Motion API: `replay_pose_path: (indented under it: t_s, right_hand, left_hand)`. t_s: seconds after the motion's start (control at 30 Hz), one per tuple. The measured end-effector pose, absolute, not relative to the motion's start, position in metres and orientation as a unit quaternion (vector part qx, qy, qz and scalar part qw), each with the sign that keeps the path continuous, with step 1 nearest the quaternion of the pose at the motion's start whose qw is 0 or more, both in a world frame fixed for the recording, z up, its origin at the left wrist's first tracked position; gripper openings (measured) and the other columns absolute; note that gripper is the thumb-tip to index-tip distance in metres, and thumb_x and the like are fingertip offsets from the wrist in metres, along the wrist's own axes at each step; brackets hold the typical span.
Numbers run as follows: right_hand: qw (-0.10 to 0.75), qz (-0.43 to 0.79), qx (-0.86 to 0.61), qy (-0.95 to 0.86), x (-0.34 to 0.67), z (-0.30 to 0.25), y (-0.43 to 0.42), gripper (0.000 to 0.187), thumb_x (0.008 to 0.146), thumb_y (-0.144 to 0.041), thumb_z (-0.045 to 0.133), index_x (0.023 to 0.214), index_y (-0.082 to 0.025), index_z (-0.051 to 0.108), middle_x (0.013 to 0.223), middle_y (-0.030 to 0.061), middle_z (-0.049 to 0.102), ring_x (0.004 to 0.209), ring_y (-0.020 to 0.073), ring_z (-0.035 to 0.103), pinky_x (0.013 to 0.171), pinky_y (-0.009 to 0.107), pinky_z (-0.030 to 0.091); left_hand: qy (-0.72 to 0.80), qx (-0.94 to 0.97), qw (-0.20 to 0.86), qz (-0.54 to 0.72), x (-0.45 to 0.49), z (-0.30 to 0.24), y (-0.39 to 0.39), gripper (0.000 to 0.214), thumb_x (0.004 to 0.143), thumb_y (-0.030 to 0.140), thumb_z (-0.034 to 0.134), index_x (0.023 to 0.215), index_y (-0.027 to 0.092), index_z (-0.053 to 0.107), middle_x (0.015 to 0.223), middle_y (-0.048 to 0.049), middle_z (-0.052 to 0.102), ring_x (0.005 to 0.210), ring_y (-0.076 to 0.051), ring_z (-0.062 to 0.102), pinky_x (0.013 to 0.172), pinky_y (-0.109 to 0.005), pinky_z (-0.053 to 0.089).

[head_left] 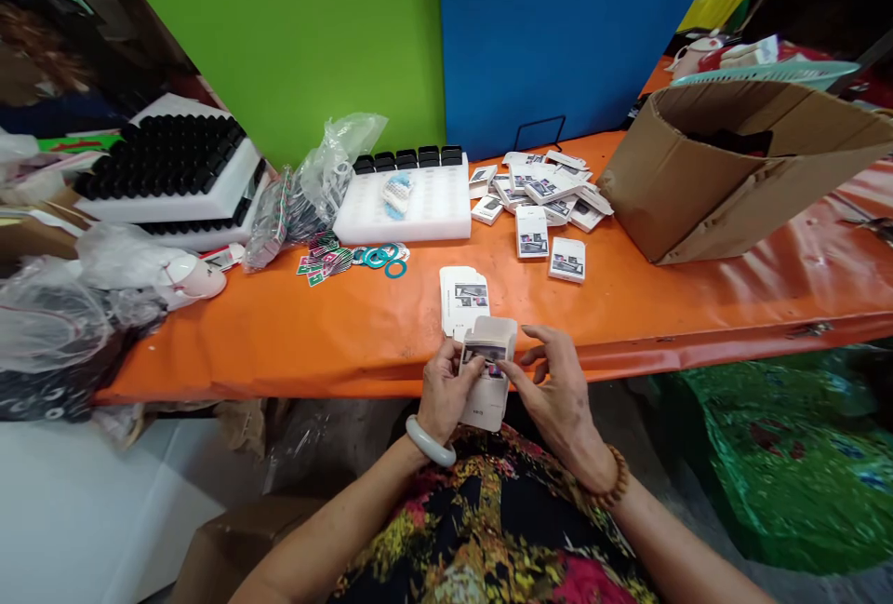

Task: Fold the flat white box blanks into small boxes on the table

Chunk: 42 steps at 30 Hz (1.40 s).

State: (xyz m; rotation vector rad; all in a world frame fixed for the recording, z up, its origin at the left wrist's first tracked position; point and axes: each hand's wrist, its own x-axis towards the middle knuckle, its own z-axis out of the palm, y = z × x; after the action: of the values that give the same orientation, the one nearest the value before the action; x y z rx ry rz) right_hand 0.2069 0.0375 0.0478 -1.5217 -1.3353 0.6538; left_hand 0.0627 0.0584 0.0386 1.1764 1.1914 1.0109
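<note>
My left hand (448, 390) grips a small white printed carton (486, 404) by its left side, thumb across the front. The carton is tilted over the table's front edge, and flaps stand up at its top. My right hand (554, 390) is beside its right side, thumb at the printed picture and the other fingers curled apart in the air. Just behind, a flat white carton (464, 292) of the same print lies on the table, partly covered by the held one. Farther back is a pile of closed small cartons (551, 185).
An orange-covered table (335, 343) spans the view. A white foam tray (433, 204) holds black pieces along its back row. Teal rings (395, 268) and printed cards lie left of it. Stacked foam trays (174, 199) stand far left, an open cardboard box (718, 176) at right.
</note>
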Motion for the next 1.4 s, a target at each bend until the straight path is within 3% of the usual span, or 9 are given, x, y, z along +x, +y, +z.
replay_pose_path:
  t_s: [0.23,0.4,0.6,0.73,0.9,1.13,1.23,1.3,1.4]
  right_hand:
    - [0.423,0.661,-0.484,-0.387,0.217,0.021,0.034,0.032,0.067,-0.044,0.071,0.082,-0.019,0.058,0.074,0.0017,0.066,0.063,0.0148,0.06,0.059,0.027,0.049]
    - [0.422,0.666,-0.49,-0.371,0.224,0.002,0.027,0.031,0.07,-0.042,0.071,0.083,-0.018,0.059,0.074,0.0018,0.068,0.065,0.0156,0.062,0.062,0.029,0.051]
    - [0.466,0.492,-0.544,-0.494,0.226,-0.007,0.014,0.057,0.076,-0.035,0.066,0.127,-0.026,0.04,0.112,0.008,0.061,0.077,0.018,0.062,0.072,0.034,0.053]
    - [0.463,0.538,-0.528,-0.466,0.226,-0.006,0.009,0.045,0.076,-0.035,0.066,0.116,-0.024,0.048,0.102,0.0061,0.064,0.074,0.0172,0.061,0.068,0.032,0.052]
    - [0.439,0.627,-0.52,-0.379,0.227,-0.006,-0.003,0.031,0.07,-0.043,0.07,0.086,-0.022,0.054,0.071,-0.0007,0.061,0.062,0.0147,0.057,0.057,0.026,0.048]
    - [0.43,0.522,-0.58,-0.455,0.231,0.0,-0.008,0.032,0.076,-0.046,0.063,0.062,-0.019,0.052,0.065,-0.0003,0.049,0.06,0.0134,0.047,0.054,0.025,0.041]
    - [0.493,0.518,-0.559,-0.42,0.231,0.001,0.0,0.025,0.072,-0.041,0.069,0.079,-0.022,0.055,0.073,0.0,0.054,0.067,0.0147,0.053,0.061,0.026,0.046]
    - [0.516,0.555,-0.531,-0.38,0.231,0.001,0.006,0.039,0.069,-0.039,0.073,0.098,-0.024,0.051,0.077,-0.0013,0.057,0.069,0.015,0.056,0.063,0.026,0.048]
    - [0.467,0.606,-0.507,-0.397,0.234,0.003,0.012,0.033,0.071,-0.038,0.072,0.095,-0.023,0.055,0.077,-0.0011,0.06,0.068,0.015,0.058,0.063,0.027,0.048]
  left_hand:
    - [0.479,0.404,0.619,0.474,0.07,0.032,0.057,0.025,0.076,0.037,0.064,0.087,0.016,0.057,0.075,0.0018,0.064,0.066,-0.011,0.057,0.065,-0.022,0.047]
    - [0.499,0.448,0.603,0.433,0.065,0.029,0.053,0.029,0.08,0.041,0.059,0.092,0.014,0.06,0.071,0.0,0.066,0.065,-0.012,0.061,0.063,-0.023,0.05]
    - [0.492,0.53,0.559,0.406,0.054,0.017,0.045,0.041,0.078,0.028,0.061,0.116,0.02,0.053,0.107,-0.0063,0.067,0.093,-0.017,0.064,0.082,-0.029,0.052]
    - [0.482,0.577,0.562,0.346,0.049,0.012,0.038,0.038,0.078,0.026,0.06,0.116,0.019,0.057,0.105,-0.0068,0.067,0.083,-0.016,0.064,0.075,-0.029,0.052]
    - [0.488,0.6,0.577,0.264,0.049,0.01,0.032,0.026,0.076,0.028,0.062,0.099,0.015,0.065,0.077,-0.0038,0.067,0.066,-0.014,0.059,0.063,-0.025,0.048]
    - [0.493,0.605,0.556,0.286,0.063,0.02,0.036,0.015,0.075,0.027,0.061,0.067,0.014,0.063,0.068,-0.0012,0.058,0.064,-0.012,0.052,0.061,-0.023,0.043]
    - [0.473,0.592,0.572,0.314,0.067,0.024,0.042,0.007,0.074,0.022,0.061,0.071,0.015,0.061,0.07,0.0003,0.056,0.065,-0.011,0.052,0.063,-0.022,0.043]
    - [0.467,0.547,0.615,0.324,0.067,0.025,0.045,0.02,0.072,0.021,0.062,0.091,0.017,0.059,0.074,0.0017,0.057,0.065,-0.01,0.053,0.062,-0.022,0.044]
    - [0.455,0.518,0.654,0.311,0.067,0.025,0.049,0.031,0.071,0.02,0.064,0.101,0.016,0.057,0.076,0.0013,0.06,0.066,-0.01,0.055,0.063,-0.022,0.045]
